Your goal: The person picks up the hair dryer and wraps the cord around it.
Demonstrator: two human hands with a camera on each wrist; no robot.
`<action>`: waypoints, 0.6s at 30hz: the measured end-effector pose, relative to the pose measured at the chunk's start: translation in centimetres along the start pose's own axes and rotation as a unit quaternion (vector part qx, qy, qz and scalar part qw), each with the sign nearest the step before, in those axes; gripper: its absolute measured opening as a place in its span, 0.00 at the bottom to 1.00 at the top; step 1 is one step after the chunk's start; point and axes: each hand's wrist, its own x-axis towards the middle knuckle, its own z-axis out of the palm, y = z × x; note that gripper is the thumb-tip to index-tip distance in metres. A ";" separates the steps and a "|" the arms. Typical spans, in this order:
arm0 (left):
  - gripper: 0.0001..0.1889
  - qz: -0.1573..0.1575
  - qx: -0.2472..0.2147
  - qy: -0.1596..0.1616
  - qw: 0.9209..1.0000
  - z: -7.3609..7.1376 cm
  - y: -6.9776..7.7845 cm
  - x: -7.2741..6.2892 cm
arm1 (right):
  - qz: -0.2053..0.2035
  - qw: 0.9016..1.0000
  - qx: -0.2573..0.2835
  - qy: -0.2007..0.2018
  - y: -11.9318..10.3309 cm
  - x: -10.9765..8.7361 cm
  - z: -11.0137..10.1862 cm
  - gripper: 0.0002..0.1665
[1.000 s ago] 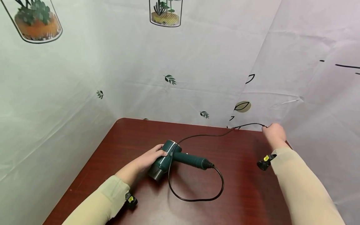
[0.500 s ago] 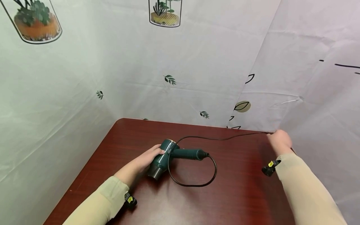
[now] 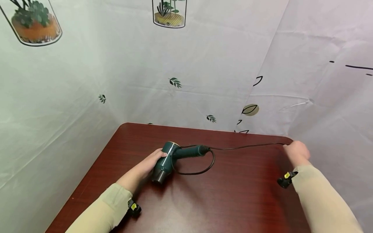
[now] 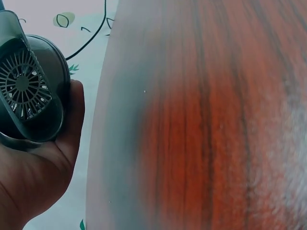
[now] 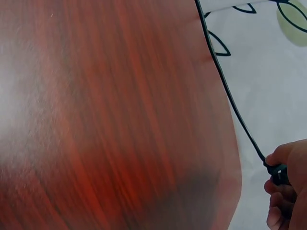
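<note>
My left hand [image 3: 150, 161] grips a dark green hair dryer [image 3: 164, 161] round its barrel, above the table. The dryer's nozzle points down toward me and its handle reaches right. In the left wrist view the nozzle's mouth, with a round grille [image 4: 23, 84] inside, sits above the palm. From the handle a black cord [image 3: 247, 146] loops back past the barrel and runs right. My right hand [image 3: 297, 152] holds the cord's far part near the table's right back corner. Within its curled fingers in the right wrist view is a dark piece [image 5: 279, 175], mostly hidden.
The reddish-brown wooden table [image 3: 233, 200] has rounded back corners. White sheeting [image 3: 204, 64] printed with leaves and plant jars rises behind it and at both sides. Small black cameras sit on both wrists.
My right hand has moved right and toward me, drawing the cord straighter. The cord's loop has shrunk. The dryer has shifted slightly left, with its handle swung upward in the head view.
</note>
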 end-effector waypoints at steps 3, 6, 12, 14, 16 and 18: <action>0.32 0.002 -0.002 0.018 1.000 -0.2 -0.1 0.1 | -0.003 1.000 0.003 -0.002 0.6 -0.2 0.0 0.32; 0.32 0.005 -0.013 0.039 0.999 -0.2 -0.1 0.2 | -0.003 1.000 0.006 -0.003 1.4 -0.4 0.1 0.32; 0.32 0.011 -0.040 0.076 0.996 -0.7 0.0 0.4 | -0.005 1.000 0.007 -0.007 2.7 -0.6 0.2 0.33; 0.33 0.012 -0.049 0.090 0.995 -0.9 -0.1 0.5 | -0.005 1.000 0.006 -0.007 3.1 -0.7 0.3 0.34; 0.34 0.011 -0.062 0.104 0.993 -1.0 -0.1 0.5 | -0.007 1.000 0.005 -0.007 3.5 -0.8 0.4 0.34; 0.34 0.011 -0.071 0.113 0.991 -1.1 -0.1 0.6 | -0.008 1.000 0.006 -0.004 3.8 -0.9 0.6 0.34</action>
